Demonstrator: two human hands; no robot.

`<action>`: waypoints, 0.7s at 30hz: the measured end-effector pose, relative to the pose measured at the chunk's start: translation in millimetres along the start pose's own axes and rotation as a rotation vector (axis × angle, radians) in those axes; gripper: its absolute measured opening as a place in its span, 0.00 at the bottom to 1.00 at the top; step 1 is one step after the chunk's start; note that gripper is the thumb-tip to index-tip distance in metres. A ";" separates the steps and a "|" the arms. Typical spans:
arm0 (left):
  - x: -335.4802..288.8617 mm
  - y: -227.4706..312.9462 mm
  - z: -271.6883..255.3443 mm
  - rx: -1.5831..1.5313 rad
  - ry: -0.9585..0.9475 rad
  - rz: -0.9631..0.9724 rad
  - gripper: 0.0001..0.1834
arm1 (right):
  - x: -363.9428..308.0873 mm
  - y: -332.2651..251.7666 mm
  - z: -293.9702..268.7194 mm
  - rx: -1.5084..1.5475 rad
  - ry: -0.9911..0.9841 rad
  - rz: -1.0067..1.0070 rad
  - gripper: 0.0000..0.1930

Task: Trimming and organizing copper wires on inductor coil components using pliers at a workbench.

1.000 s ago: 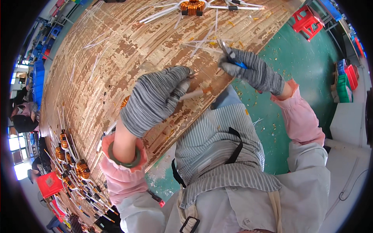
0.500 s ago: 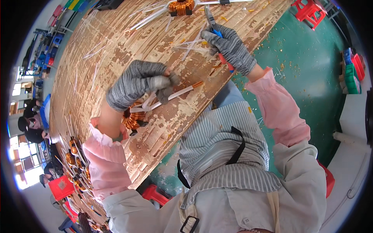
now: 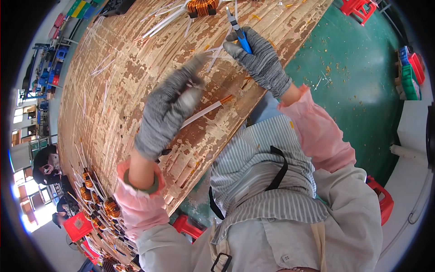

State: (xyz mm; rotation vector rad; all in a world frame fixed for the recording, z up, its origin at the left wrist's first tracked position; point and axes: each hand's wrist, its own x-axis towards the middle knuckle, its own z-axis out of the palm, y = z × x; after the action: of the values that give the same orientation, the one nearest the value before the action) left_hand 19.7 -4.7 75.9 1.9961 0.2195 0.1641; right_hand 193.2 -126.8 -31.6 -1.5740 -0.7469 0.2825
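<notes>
Two hands in grey gloves are over one worn wooden bench. The left hand is half curled, its fingers blurred; whether they pinch anything cannot be told. The right hand is wrapped around one pair of pliers by its blue handle, the metal nose pointing away from the person. One white-sleeved lead with a copper-coloured end emerges beneath the left hand, which hides its other end. To the person's left lies a pile of copper-wound coils, several of them, overlapping too much for a count. Loose white strips, some crossing, lie beyond the left hand's fingers. Farther off, past the pliers, sits one copper coil, cut off by the upper edge. One red stool, also cut off, stands on the green floor.
</notes>
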 end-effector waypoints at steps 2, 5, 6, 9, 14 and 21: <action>-12.9 9.1 2.3 0.430 0.241 0.372 0.32 | -0.7 8.5 -3.8 -0.022 0.027 0.027 0.19; -47.4 17.6 17.4 0.683 0.335 0.559 0.28 | -2.6 8.8 -10.3 0.091 0.055 0.103 0.17; -55.9 15.0 29.1 0.632 0.192 0.539 0.24 | -2.8 0.4 -8.8 0.195 0.047 0.112 0.17; -50.8 -27.8 54.2 1.075 0.115 0.319 0.16 | -6.2 -3.7 -9.2 0.338 0.066 0.135 0.15; -34.5 -55.0 44.4 1.143 0.048 0.089 0.12 | -6.3 -0.9 -13.5 0.407 0.112 0.135 0.15; -33.7 -65.7 35.5 0.505 0.432 0.235 0.07 | -57.7 -48.8 -27.6 0.346 -0.208 0.296 0.14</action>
State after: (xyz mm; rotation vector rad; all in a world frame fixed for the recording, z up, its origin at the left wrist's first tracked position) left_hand -10.8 -16.5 0.8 2.4680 0.3247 0.7571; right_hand 151.5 -184.8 5.5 -1.3320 -0.5834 0.7623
